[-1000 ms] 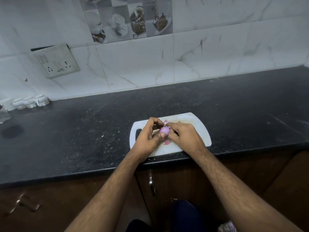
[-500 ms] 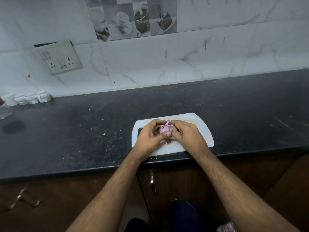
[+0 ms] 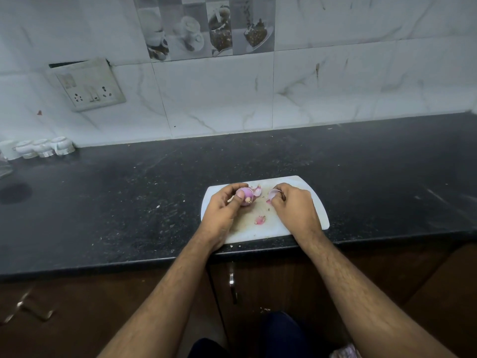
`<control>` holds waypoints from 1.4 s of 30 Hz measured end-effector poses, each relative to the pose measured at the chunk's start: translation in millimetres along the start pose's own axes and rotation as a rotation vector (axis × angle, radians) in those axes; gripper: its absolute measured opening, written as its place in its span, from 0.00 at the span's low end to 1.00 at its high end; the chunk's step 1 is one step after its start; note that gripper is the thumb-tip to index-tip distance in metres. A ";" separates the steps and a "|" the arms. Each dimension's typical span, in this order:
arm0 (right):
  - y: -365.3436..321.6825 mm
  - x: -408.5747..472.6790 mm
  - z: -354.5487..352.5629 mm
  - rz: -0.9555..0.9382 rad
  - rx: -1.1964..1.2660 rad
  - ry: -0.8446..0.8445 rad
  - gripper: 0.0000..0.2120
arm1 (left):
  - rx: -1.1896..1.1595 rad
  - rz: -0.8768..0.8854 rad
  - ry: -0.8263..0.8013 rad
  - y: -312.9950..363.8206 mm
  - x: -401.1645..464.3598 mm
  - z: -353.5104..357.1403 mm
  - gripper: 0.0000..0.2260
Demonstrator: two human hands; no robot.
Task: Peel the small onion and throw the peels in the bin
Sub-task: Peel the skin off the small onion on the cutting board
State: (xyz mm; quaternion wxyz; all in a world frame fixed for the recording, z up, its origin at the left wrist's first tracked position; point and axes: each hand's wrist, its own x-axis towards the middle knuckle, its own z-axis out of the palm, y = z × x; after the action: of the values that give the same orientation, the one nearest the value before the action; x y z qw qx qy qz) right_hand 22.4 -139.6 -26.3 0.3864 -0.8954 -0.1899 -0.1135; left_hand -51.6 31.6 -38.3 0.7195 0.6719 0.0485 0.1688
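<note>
A small purple onion (image 3: 247, 197) is held over the white cutting board (image 3: 304, 186) by my left hand (image 3: 224, 210), thumb pressed on its side. My right hand (image 3: 291, 206) is a short way to the right, fingers pinched on a pale purple peel (image 3: 273, 194). Loose peel pieces lie on the board: some behind the onion (image 3: 256, 190) and one pink scrap (image 3: 260, 219) near the board's middle. No bin is in view.
The board sits at the front edge of a dark speckled counter (image 3: 129, 202). Small white cups (image 3: 42, 148) stand at the far left against the tiled wall. A socket plate (image 3: 89, 85) hangs on the wall. Brown cabinet doors with a handle (image 3: 232, 282) are below.
My hands were together on the onion; now the right hand has pulled away to the right with a piece of peel, and the onion stays in the left hand.
</note>
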 end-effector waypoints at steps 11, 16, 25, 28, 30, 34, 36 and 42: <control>-3.5 -7.6 -0.5 -0.280 -0.029 -0.140 0.19 | 0.003 -0.026 -0.094 1.8 -1.3 1.1 0.13; -4.3 -8.9 -0.6 -0.326 -0.106 -0.172 0.16 | -0.053 -0.045 -0.139 2.2 -0.3 -0.4 0.21; -8.1 -12.1 0.3 -0.358 -0.147 -0.163 0.11 | -0.096 -0.077 -0.159 -1.6 2.2 -3.8 0.20; -11.0 -15.8 -2.0 -0.404 -0.146 -0.185 0.16 | -0.065 -0.080 -0.149 -1.4 2.6 -2.6 0.20; -11.5 -16.5 -3.0 -0.412 -0.157 -0.178 0.18 | -0.063 -0.075 -0.135 -1.1 2.3 -2.9 0.22; -12.1 -16.8 -1.5 -0.397 -0.142 -0.144 0.17 | -0.021 -0.073 -0.098 1.9 -1.8 1.2 0.26; -12.1 -17.3 -1.4 -0.403 -0.153 -0.152 0.18 | 0.029 -0.056 -0.045 1.8 -3.1 4.2 0.23; -10.1 -19.5 -0.2 -0.403 -0.123 -0.110 0.17 | -0.018 -0.038 -0.048 2.8 -3.8 3.6 0.16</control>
State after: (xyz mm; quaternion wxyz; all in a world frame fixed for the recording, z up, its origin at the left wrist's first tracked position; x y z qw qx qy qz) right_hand 0.4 -138.3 -26.3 0.2894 -0.8661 -0.3787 -0.1508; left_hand -54.5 27.1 -35.8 0.7295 0.6684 0.0423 0.1391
